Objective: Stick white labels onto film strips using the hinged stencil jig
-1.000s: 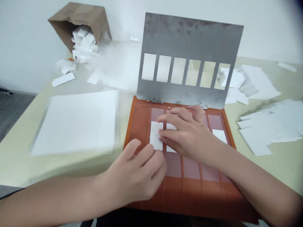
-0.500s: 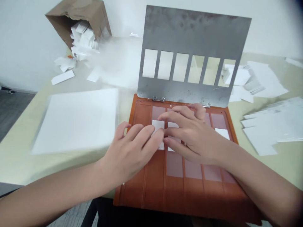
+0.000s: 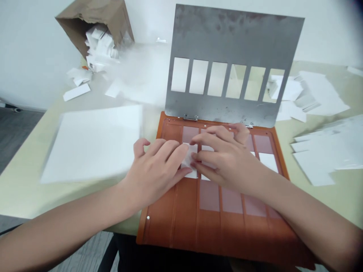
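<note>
White paper slip (image 3: 189, 159) lies on the orange rectangular tray (image 3: 184, 226). Curved, half-open, the left hand (image 3: 154, 170) and right hand (image 3: 227, 158) meet at it, fingertips steadying it, no firm grip evident.

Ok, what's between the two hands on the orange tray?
A white paper slip lies between the left hand and the right hand, on the orange tray, as the head view shows.

The hinged plate (image 3: 232, 37) was grey metal — dull, with rough dark stains. The orange tray (image 3: 184, 226) looked like matt plastic, and the paper slips (image 3: 268, 162) on it were smooth and white — the box (image 3: 90, 19) was creased brown cardboard.
</note>
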Available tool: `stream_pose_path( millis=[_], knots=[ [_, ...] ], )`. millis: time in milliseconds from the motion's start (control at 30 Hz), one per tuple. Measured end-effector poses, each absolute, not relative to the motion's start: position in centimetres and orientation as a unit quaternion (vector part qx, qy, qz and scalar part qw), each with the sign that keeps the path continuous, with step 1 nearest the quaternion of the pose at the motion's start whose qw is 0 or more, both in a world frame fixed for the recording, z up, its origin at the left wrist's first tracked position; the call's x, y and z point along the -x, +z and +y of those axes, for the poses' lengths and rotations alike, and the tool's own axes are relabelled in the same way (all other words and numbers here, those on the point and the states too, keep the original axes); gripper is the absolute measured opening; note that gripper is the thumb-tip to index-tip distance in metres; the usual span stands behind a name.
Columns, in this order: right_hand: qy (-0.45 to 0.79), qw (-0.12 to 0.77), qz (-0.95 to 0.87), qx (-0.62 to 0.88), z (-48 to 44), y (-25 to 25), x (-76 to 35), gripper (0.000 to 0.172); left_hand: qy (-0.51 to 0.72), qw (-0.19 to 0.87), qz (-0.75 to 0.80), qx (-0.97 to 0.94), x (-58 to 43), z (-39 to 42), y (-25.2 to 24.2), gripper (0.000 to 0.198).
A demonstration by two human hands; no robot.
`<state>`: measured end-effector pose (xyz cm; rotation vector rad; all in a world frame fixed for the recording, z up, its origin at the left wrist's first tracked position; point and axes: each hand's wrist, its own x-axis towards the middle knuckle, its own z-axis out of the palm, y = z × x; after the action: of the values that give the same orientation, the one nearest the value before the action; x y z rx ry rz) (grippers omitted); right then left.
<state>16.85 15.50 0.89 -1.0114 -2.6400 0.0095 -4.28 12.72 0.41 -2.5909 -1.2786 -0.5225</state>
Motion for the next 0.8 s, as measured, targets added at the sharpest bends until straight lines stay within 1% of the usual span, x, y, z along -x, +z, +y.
stream_pose_path(
  millis=[167, 267, 333, 467, 600, 800],
  knots=[
    [0.000, 0.183, -0.915, 0.361, 15.5, 0.5, -16.8, 0.027, -0.210, 0.144, -0.380, 0.889, 4.0, 11.6, 1.1, 0.010],
    [0.004, 0.181, -0.915, 0.361, 15.4, 0.4, -16.7, 0.027, -0.219, 0.120, -0.314, 0.916, 3.7, 10.0, 1.3, 0.007],
    [0.000, 0.181, -0.915, 0.362, 15.4, 0.5, -16.6, 0.028, -0.224, 0.105, -0.293, 0.924, 3.5, 9.0, 1.2, 0.016],
    [-0.017, 0.186, -0.914, 0.360, 15.3, 0.4, -16.5, 0.029, -0.216, 0.102, -0.307, 0.921, 3.4, 7.9, 0.5, 0.034],
    [-0.023, 0.197, -0.914, 0.355, 15.3, 0.2, -16.5, 0.027, -0.194, 0.107, -0.321, 0.921, 3.4, 7.7, 0.1, 0.042],
    [-0.017, 0.200, -0.908, 0.367, 15.3, 0.5, -16.4, 0.027, -0.174, 0.108, -0.329, 0.922, 3.2, 7.6, 0.2, 0.047]
  ],
)
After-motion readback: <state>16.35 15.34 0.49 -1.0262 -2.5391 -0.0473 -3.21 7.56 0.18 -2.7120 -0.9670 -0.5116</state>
